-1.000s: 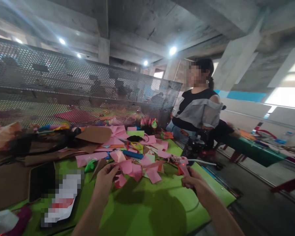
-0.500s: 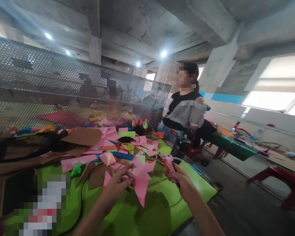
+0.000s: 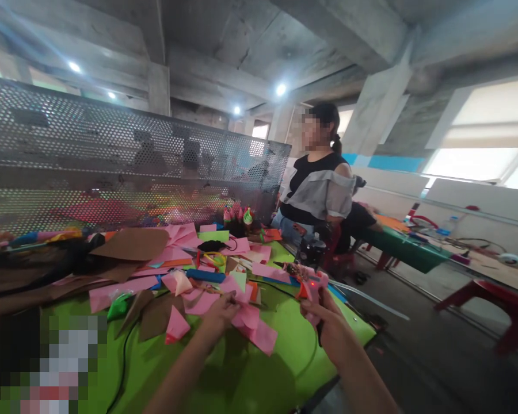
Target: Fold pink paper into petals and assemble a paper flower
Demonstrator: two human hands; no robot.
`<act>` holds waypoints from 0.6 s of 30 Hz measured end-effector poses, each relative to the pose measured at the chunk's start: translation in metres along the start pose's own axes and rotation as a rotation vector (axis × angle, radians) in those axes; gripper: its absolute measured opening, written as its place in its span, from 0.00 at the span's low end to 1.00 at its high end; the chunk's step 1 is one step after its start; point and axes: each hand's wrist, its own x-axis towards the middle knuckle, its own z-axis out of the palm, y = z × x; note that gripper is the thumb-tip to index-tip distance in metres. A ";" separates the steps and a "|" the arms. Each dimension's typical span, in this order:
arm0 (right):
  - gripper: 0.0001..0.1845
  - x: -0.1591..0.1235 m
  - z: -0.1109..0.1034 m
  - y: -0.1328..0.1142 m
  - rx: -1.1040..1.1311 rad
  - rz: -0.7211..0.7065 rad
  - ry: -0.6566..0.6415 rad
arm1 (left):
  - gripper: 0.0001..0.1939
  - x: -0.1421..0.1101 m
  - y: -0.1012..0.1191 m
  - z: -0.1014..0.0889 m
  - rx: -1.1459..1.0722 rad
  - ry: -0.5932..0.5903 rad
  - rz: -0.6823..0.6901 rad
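My left hand [image 3: 221,313] is closed in a pinch at the left edge of a folded pink paper piece [image 3: 259,329], which hangs out to the right over the green tabletop. My right hand [image 3: 328,322] is wrapped round the handle of a pink hot glue gun [image 3: 313,283] with an orange trigger. Its nozzle points left, above and apart from the pink paper piece, and a small red light glows on its body. A clear glue stick [image 3: 371,299] juts out of the gun's back. A pink paper scrap [image 3: 178,325] lies left of my left hand.
The green tabletop [image 3: 224,379] carries pink sheets, brown card [image 3: 132,246], a blue roll [image 3: 205,275] and a green bag [image 3: 120,306]. A perforated metal screen [image 3: 112,155] stands behind. A person [image 3: 317,184] sits at the far right corner. A black cable [image 3: 127,351] crosses the left side.
The glue gun now shows its side, with the nozzle pointing left and the glue stick in sight. The pink paper piece has turned in my left hand, its point swinging right. The view has shifted slightly.
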 end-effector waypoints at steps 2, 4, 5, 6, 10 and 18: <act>0.17 -0.001 0.002 -0.002 0.054 0.066 -0.022 | 0.14 0.001 0.004 -0.006 0.002 0.073 0.003; 0.14 -0.002 0.009 -0.002 0.091 0.126 -0.083 | 0.16 -0.004 0.009 -0.016 0.002 0.127 -0.010; 0.13 -0.002 0.015 -0.002 0.107 0.150 -0.112 | 0.17 -0.008 0.013 -0.021 -0.001 0.149 -0.019; 0.13 -0.002 0.022 0.000 0.123 0.174 -0.140 | 0.17 -0.013 0.017 -0.027 -0.005 0.168 -0.026; 0.15 0.000 0.057 0.011 0.138 0.234 -0.239 | 0.17 -0.036 0.031 -0.050 -0.020 0.278 -0.028; 0.18 -0.001 0.144 0.029 -0.085 0.222 -0.426 | 0.16 -0.055 0.037 -0.069 -0.042 0.430 -0.024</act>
